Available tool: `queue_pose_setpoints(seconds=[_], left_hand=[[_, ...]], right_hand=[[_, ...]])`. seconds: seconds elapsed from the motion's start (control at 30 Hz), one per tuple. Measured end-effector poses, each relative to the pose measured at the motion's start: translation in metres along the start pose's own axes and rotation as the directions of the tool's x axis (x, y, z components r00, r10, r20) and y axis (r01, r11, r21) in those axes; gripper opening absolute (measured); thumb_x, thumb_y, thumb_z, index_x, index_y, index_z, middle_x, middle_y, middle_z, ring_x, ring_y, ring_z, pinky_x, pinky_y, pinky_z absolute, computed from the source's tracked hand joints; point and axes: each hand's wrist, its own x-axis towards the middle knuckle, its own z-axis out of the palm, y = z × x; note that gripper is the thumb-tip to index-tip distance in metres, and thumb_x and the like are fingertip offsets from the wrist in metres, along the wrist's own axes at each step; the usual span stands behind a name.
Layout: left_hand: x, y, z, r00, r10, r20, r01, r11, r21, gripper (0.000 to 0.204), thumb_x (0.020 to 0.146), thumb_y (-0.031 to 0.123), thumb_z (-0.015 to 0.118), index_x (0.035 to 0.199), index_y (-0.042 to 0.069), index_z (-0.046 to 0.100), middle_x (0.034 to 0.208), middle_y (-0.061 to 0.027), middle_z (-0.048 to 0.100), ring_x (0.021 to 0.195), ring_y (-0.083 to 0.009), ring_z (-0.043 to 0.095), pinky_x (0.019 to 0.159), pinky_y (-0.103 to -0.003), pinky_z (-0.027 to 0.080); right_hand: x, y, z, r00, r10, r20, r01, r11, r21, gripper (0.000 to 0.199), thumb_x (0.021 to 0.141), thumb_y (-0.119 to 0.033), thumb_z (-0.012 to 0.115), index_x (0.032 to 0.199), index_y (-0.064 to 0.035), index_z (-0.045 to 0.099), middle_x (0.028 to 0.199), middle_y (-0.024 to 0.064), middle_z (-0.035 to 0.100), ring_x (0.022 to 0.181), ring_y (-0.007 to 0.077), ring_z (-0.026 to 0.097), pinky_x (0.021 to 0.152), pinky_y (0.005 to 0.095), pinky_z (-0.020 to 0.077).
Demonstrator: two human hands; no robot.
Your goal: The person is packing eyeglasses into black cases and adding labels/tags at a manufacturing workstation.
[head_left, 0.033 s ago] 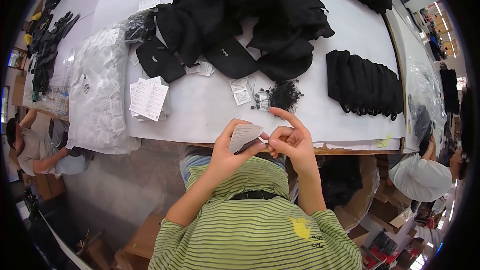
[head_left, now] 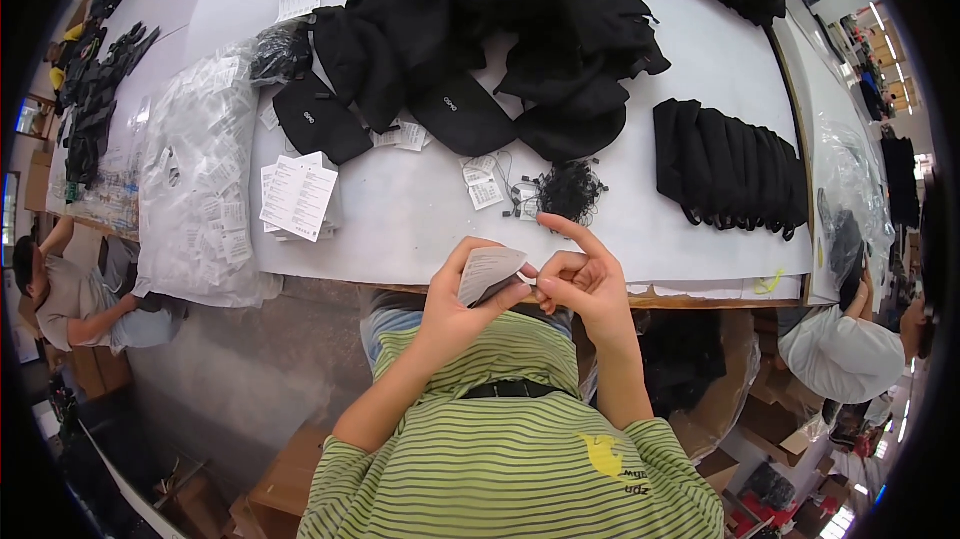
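In front of my waist, at the table's near edge, my left hand (head_left: 448,311) is closed on a bent white printed card (head_left: 490,267), its dark underside partly showing. Close beside the card's right end is my right hand (head_left: 592,287), thumb and curled fingers pinched together and the index finger stretched out. Whatever is in that pinch is too small to make out. Just beyond my hands lies a tangled heap of black tag strings (head_left: 570,191), with small printed labels (head_left: 482,185) to its left. A stack of white printed cards (head_left: 297,201) sits farther left.
Black fabric pouches (head_left: 462,114) lie heaped across the table's middle. On the right is a row of folded black pieces (head_left: 728,164). A clear plastic bag of labels (head_left: 195,194) hangs over the left edge. People sit at left (head_left: 75,299) and right (head_left: 845,349).
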Motion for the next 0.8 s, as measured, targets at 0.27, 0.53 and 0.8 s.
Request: queue_pose_setpoints(seconds=[0.27,0.53,0.8], left_hand=[[-0.004,-0.005,-0.001,0.995,0.077,-0.064,-0.072,0.995,0.074,0.031,0.081,-0.006,0.068,0.103,0.001,0.048,0.092,-0.0102,0.064,0.088,-0.0154,0.063,0.079,-0.028,0.054],[-0.005,-0.01,-0.005,0.979,0.176,-0.104,-0.136,0.941,0.311,0.03,0.082,-0.004,0.069,0.104,0.002,0.049,0.092,-0.0079,0.064,0.087,-0.0133,0.062,0.078,-0.027,0.051],[-0.009,0.001,0.001,0.984,0.177,-0.028,-0.167,0.961,0.219,0.027,0.085,-0.002,0.065,0.106,0.002,0.049,0.098,-0.0083,0.063,0.091,-0.014,0.062,0.081,-0.026,0.049]], right_hand=[[0.0,-0.001,0.009,1.0,0.014,0.001,-0.014,0.996,-0.087,0.054,0.086,-0.001,0.064,0.135,-0.0004,0.043,0.076,0.0059,0.064,0.065,0.0084,0.058,0.057,0.0191,0.0456],[0.0,0.013,-0.001,0.985,0.156,0.077,-0.142,0.977,-0.158,0.021,0.089,-0.011,0.064,0.107,-0.002,0.057,0.074,0.0016,0.06,0.059,0.0066,0.052,0.054,0.021,0.0417],[-0.009,0.003,0.008,0.983,-0.124,-0.133,0.053,0.893,-0.446,0.006,0.083,-0.007,0.069,0.084,-0.0022,0.065,0.057,-0.0101,0.041,0.052,-0.0015,0.031,0.048,0.018,0.0217]])
